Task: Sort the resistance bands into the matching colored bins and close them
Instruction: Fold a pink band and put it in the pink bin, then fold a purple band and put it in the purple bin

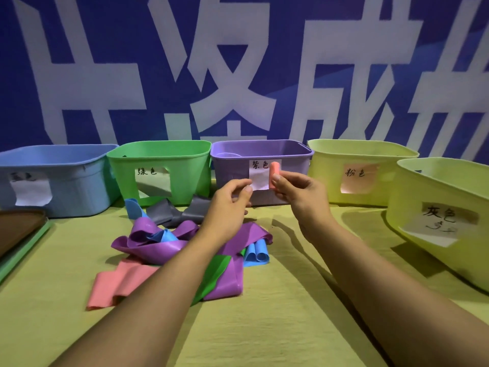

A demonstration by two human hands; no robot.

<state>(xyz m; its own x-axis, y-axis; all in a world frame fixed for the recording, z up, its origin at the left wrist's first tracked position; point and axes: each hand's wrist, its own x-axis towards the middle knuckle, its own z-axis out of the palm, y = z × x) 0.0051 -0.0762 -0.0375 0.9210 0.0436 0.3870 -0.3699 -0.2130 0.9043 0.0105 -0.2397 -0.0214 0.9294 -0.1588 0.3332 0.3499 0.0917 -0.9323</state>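
My right hand (293, 189) pinches a rolled pink band (274, 174) upright in front of the purple bin (264, 152). My left hand (230, 200) hovers just left of it with curled fingers, holding nothing that I can see. Below my arms lies a loose pile: purple bands (156, 242), a flat pink band (119, 284), blue bands (255, 254), a green band (214, 271) and a grey band (172, 211). Along the back stand a blue bin (66, 160), a green bin (164, 154), the purple bin and a yellow bin with a pink label (357, 157). A yellow bin with a grey label (436, 197) sits at the right.
All bins stand open on a yellow-green tablecloth (277, 327). A stack of lids, brown on top of green (18, 234), lies at the left edge. A blue banner with white characters (238, 62) forms the back wall.
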